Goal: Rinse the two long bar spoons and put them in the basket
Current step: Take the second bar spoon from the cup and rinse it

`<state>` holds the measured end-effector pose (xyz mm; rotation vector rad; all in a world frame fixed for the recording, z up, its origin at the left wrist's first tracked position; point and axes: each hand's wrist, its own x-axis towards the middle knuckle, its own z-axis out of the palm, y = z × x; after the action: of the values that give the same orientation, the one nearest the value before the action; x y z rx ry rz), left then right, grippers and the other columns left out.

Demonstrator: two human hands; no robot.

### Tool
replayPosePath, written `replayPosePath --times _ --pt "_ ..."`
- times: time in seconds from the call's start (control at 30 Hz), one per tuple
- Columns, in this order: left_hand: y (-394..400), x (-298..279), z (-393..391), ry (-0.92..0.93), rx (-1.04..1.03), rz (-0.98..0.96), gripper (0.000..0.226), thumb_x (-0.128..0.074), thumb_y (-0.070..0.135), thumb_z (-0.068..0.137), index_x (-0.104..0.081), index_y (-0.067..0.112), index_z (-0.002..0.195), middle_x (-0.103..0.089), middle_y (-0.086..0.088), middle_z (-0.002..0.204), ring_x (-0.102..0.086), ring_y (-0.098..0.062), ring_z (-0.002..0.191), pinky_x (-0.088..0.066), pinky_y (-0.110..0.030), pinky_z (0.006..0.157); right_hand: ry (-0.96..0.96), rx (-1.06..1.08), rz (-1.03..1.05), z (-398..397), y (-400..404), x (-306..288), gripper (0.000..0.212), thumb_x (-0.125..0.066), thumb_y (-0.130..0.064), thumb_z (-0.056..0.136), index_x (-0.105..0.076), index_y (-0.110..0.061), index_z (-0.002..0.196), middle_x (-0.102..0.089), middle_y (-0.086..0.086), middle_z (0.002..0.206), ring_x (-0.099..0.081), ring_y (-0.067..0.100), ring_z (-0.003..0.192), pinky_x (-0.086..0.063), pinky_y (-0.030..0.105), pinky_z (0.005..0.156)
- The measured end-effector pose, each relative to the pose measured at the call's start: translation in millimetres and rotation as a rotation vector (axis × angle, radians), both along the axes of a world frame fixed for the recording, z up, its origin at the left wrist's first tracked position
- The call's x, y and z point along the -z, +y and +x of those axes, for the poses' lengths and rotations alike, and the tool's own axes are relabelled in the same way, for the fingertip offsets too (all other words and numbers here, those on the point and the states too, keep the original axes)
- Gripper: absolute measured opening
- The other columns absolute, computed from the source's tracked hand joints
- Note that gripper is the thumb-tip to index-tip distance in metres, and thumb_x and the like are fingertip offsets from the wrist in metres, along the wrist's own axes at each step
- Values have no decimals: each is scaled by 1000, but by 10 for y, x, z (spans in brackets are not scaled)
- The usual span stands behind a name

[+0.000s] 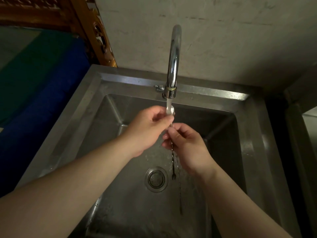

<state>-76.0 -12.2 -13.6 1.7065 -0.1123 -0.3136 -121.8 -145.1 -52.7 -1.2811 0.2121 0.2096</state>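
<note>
Water from the tap strikes two bar spoons gripped by both left hand and right hand over the sink's drain.

Bar spoons' bowls blurred under water, mid-stems hidden inside both hands' grip.
</note>
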Motion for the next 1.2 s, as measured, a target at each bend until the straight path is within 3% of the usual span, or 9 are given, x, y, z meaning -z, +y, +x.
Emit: replayPosePath --times 0.17,0.27,0.33,0.4,0.63,0.77,0.9,1.03,1.2 --pt "23 0 -26 -132 -49 133 14 -61 16 91 -69 16 79 -64 7 69 -57 -12 67 -50 -36 67 27 8 -72 -109 -21 40 15 -55 -4 98 -67 -11 93 -70 2 79 -71 17 76 -58 25 77" --pt "15 -3 -70 -106 -31 108 17 -61 18 92 -70 26 80 -66 15 70 -57 -1 68 -46 -21 64 34 18 -156 -170 11 45 17 -58 -1 96 -68 -13 90 -70 -1 79 -73 12 76 -57 24 76" --pt "-4 5 -109 -22 21 10 17 -61 20 93 -71 33 88 -75 12 94 -64 2 81 -47 -13 66 35 11 -132 -171 33 11 20 -56 -2 97 -70 -14 90 -71 -2 77 -73 13 75 -59 27 76" --pt "-2 16 -112 36 68 -21 23 -58 14 95 -68 35 97 -76 6 105 -67 0 91 -53 -17 71 42 -12 -76 -157 51 -23 23 -52 -2 99 -71 -14 92 -69 2 79 -73 15 75 -59 35 84" --pt "12 -75 29 -9 -111 -24 15 -61 11 93 -70 22 98 -78 10 84 -69 5 78 -44 -5 60 43 -50 -167 -227 28 26 16 -56 -2 97 -66 -14 97 -69 6 82 -72 9 70 -53 14 63" --pt "2 -38 29 63 -194 -1 17 -60 12 93 -71 11 106 -77 -2 97 -59 0 68 -43 -15 60 86 -35 -242 -290 27 75 24 -53 -7 99 -68 -25 93 -66 2 76 -63 7 56 -55 18 59" --pt "22 9 -54 215 -228 24 13 -57 17 96 -70 15 93 -72 2 83 -62 -4 63 -45 -12 53 10 -79 -452 -264 15 37 23 -55 -18 99 -67 -38 95 -64 -7 70 -58 2 52 -50 17 56" --pt "132 11 91 280 -510 -135 16 -54 15 97 -68 16 90 -69 4 75 -60 -3 55 -49 -17 59 48 2 -593 -271 -103 -22 16 -56 -21 98 -72 -22 98 -69 -3 71 -62 2 56 -51 18 58" --pt "175 231 232 573 -725 -436 17 -54 12 98 -63 12 84 -65 1 72 -57 -2 54 -49 -11 49 65 202 -320 -206 -127 -211 8 -62 -18 95 -69 -16 97 -74 8 76 -72 12 64 -60 21 62"
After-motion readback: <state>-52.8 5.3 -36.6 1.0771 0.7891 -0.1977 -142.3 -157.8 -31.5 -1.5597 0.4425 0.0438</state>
